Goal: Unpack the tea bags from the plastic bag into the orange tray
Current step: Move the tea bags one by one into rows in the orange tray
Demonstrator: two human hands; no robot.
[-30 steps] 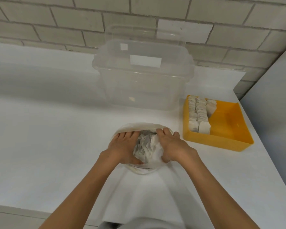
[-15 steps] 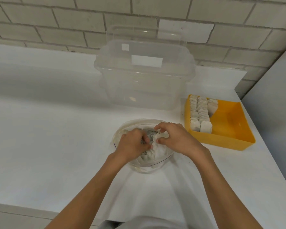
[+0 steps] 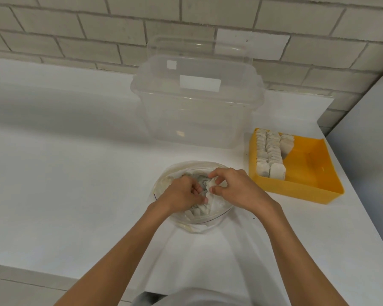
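Fingers pinching tea bags, plastic bag mouth upward

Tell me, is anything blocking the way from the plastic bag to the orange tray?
Nothing visible. Only bare white counter lies between the plastic bag of tea bags and the orange tray, whose right half is unfilled. The clear container stands farther back, off that path.

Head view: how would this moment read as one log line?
left hand: grips tea bags in plastic bag | right hand: pinches tea bag | orange tray: partly filled
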